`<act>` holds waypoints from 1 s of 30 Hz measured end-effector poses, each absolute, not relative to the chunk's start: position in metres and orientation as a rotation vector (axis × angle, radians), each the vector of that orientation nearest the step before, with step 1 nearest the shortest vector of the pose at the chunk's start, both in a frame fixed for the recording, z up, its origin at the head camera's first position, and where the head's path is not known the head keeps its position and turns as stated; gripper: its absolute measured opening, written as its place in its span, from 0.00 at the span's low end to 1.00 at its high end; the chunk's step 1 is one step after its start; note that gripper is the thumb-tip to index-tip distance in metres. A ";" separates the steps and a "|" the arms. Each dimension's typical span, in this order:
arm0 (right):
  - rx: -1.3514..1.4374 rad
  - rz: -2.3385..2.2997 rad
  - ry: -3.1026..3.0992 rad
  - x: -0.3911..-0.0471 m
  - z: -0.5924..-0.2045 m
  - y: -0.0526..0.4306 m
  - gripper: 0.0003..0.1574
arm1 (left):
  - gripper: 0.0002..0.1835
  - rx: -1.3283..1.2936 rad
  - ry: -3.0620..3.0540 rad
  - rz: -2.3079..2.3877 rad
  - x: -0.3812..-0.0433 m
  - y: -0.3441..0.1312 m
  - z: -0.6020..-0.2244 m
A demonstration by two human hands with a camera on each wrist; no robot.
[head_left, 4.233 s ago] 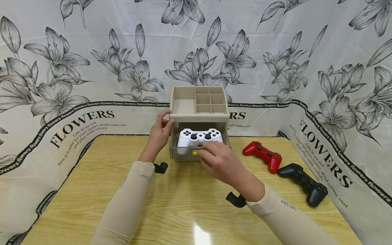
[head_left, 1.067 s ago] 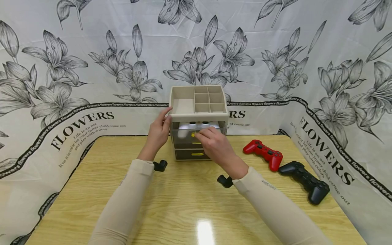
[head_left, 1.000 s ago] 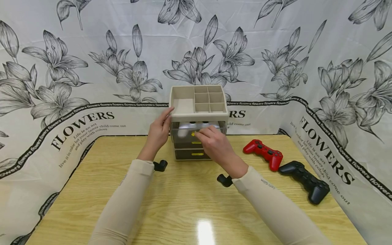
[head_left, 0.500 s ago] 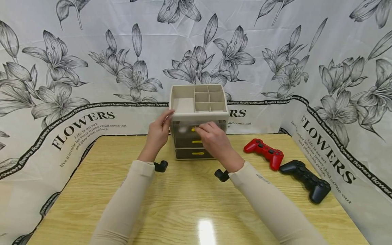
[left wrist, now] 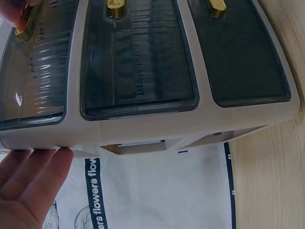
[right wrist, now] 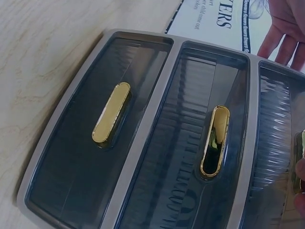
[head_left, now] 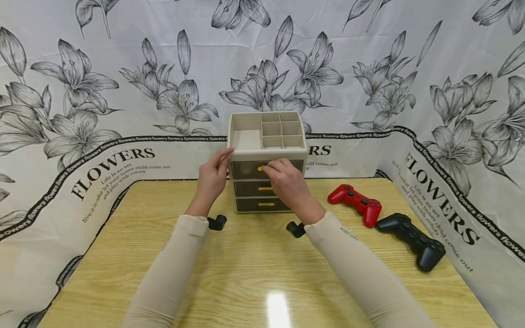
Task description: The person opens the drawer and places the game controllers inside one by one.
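A cream desktop organizer (head_left: 268, 153) stands at the back of the table, with three dark see-through drawers below a divided top tray. My right hand (head_left: 289, 184) pinches the gold handle (head_left: 260, 168) of the top drawer (head_left: 245, 170), which sits flush with the front. At the organizer's left side, my left hand (head_left: 210, 184) steadies the upper corner. Its straight fingers (left wrist: 40, 176) lie against the side wall in the left wrist view. The white game controller cannot be made out behind the dark drawer front; only a pale patch shows there.
To the right of the organizer lie a red game controller (head_left: 354, 205) and a black one (head_left: 411, 240) on the wooden table (head_left: 229, 273). Flower-printed cloth (head_left: 164, 91) hangs behind and along both sides.
The top drawer, earlier pulled out with the white controller in it, has slid back into the organizer. My right hand moved away from me with its handle; the left hand stayed at the side.
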State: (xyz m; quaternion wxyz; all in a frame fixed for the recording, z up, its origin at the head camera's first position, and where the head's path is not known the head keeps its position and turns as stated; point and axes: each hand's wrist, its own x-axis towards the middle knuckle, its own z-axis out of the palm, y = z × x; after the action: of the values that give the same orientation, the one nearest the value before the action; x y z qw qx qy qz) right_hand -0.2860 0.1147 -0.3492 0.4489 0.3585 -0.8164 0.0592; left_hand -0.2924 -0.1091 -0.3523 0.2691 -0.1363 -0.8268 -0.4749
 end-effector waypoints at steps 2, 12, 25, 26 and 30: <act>0.879 0.141 -2.025 -0.287 -0.350 0.115 0.15 | 0.17 -0.356 -2.226 -1.313 -0.292 -0.109 -0.352; 0.866 0.154 -2.014 -0.291 -0.352 0.114 0.15 | 0.18 -0.337 -2.208 -1.381 -0.294 -0.108 -0.354; 0.870 0.275 -2.029 -0.289 -0.357 0.121 0.12 | 0.18 -0.364 -2.220 -1.360 -0.292 -0.108 -0.354; 0.870 0.282 -2.029 -0.289 -0.357 0.122 0.12 | 0.18 -0.365 -2.219 -1.362 -0.292 -0.109 -0.354; 0.877 0.315 -2.011 -0.288 -0.360 0.125 0.12 | 0.19 -0.377 -2.213 -1.368 -0.294 -0.110 -0.354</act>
State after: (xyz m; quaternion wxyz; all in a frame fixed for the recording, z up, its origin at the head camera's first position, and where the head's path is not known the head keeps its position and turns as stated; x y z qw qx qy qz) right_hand -0.2878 0.1251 -0.3597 0.4462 0.3543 -0.8120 0.1271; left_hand -0.2941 -0.1097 -0.3542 0.2538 -0.1387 -0.8143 -0.5033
